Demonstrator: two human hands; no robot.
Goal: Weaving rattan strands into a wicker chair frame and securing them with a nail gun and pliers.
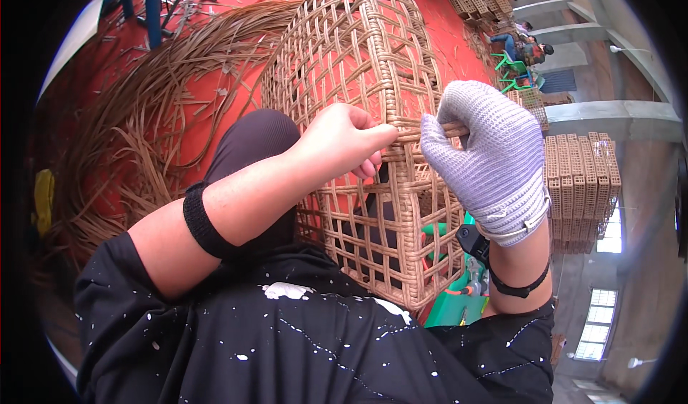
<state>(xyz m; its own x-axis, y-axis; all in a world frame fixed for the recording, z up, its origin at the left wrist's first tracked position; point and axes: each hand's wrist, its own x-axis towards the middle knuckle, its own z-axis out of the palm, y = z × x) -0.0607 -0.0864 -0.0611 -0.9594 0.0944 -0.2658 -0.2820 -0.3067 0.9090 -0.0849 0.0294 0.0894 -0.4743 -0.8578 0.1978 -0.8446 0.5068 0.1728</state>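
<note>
An openwork woven wicker basket stands tilted in front of me, its thick wrapped corner edge running away from my lap. My bare left hand is closed at that edge, with thumb and forefinger pinching the weave. On the other side of the edge, my right hand wears a grey-white knitted glove. Its curled fingers and thumb grip a brown wicker strand that reaches to the basket's edge near my left fingertips. The strand's far end is hidden in the glove.
Long loose wicker strands lie heaped on the red floor at left, near a blue metal leg. A green plastic surface shows below the basket. Stacked woven panels and people are at right.
</note>
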